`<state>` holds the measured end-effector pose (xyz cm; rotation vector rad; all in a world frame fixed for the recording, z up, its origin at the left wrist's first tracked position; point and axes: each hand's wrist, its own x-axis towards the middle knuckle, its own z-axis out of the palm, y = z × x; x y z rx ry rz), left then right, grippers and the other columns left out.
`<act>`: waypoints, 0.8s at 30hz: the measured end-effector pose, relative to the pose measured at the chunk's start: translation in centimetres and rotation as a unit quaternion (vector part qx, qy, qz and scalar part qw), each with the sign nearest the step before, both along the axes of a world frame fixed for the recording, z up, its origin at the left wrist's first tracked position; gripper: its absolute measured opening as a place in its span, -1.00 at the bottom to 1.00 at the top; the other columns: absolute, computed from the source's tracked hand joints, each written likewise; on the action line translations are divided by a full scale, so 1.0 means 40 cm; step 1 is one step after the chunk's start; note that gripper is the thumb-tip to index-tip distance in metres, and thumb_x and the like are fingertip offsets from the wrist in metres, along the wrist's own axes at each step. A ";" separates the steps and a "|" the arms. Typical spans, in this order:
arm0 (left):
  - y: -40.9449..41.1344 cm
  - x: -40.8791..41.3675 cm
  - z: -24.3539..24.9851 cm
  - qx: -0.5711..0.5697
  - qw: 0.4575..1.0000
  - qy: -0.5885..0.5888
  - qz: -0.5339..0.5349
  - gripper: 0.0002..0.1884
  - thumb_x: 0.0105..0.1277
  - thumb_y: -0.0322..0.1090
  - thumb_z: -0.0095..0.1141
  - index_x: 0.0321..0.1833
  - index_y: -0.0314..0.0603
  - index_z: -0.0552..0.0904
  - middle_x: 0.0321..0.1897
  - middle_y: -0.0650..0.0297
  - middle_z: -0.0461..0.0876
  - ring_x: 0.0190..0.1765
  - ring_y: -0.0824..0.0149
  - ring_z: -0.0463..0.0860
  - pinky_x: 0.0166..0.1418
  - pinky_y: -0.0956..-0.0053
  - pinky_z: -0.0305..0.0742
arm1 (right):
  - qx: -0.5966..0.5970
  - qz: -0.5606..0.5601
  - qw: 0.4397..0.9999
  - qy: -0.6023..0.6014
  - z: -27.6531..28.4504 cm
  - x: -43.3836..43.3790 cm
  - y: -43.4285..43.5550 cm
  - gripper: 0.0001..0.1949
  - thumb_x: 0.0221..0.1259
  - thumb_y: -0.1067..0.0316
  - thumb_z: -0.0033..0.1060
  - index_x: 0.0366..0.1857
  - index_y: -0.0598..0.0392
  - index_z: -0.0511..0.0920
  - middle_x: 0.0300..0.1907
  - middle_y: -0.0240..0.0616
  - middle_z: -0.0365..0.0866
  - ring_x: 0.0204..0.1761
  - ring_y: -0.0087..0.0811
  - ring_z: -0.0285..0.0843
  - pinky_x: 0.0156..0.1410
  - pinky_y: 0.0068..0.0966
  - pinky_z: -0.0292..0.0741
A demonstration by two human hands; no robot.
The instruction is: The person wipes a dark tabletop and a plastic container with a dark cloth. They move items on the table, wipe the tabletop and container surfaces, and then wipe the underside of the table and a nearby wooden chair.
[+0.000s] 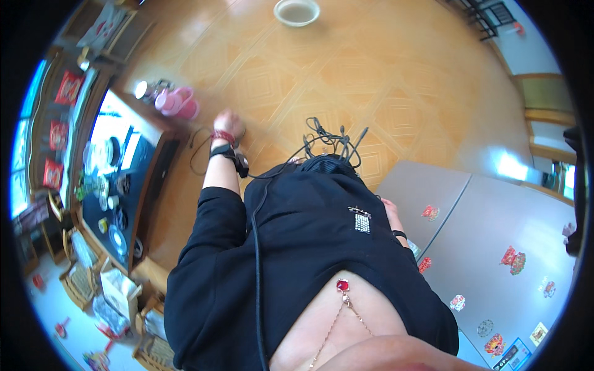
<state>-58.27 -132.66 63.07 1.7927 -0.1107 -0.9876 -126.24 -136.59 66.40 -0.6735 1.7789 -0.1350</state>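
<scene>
My left hand [228, 123] is held out at the left over the wood-patterned floor, blurred, with its fingers hard to make out. A red bracelet [222, 135] and a black wrist strap with a small device [234, 160] are on that arm. My right hand [391, 211] hangs low beside a grey refrigerator [408, 185], its fingers largely hidden by my black top. Bundled black cables [332, 139] stick out past my waist. Beyond the left hand stands a pink jug or thermos [178, 103], apart from it in the picture.
A pale basin [297, 12] sits on the floor ahead. To the left, a dark-topped table [139, 157] bears dishes, near wooden chairs [79, 287] and a white bag [116, 287]. Stickers dot the refrigerator at the right. A dark metal rack or chair stands at the upper right.
</scene>
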 end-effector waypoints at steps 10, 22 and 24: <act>-0.658 -0.204 1.042 -0.705 0.575 -0.227 -0.348 -0.59 0.52 -0.30 -0.06 0.39 -0.19 0.40 0.38 -0.07 0.42 0.42 -0.10 0.42 0.49 -0.11 0.30 | 0.049 -0.031 0.997 0.045 0.077 -0.015 -0.344 -0.70 0.39 0.35 0.06 0.16 0.05 0.54 -0.16 -0.24 0.70 -0.24 -0.40 0.69 -0.17 -0.37 0.68; -0.586 -0.419 1.188 -0.598 0.566 -0.434 -0.367 -0.53 0.51 -0.24 -0.03 0.43 -0.16 0.35 0.40 -0.06 0.39 0.45 -0.11 0.37 0.48 -0.22 0.24 | -0.115 0.179 0.976 -0.036 -0.070 0.162 -1.206 -0.71 0.43 0.43 -0.03 0.16 0.05 0.54 -0.15 -0.21 0.71 -0.24 -0.37 0.73 -0.22 -0.44 0.70; -0.562 -0.471 1.204 -0.568 0.584 -0.470 -0.340 -0.52 0.51 -0.23 -0.03 0.44 -0.15 0.35 0.41 -0.06 0.38 0.46 -0.11 0.36 0.48 -0.24 0.23 | -0.125 0.234 0.962 -0.072 -0.079 0.202 -1.300 -0.72 0.42 0.44 -0.03 0.13 0.02 0.55 -0.15 -0.21 0.71 -0.27 -0.37 0.73 -0.25 -0.43 0.70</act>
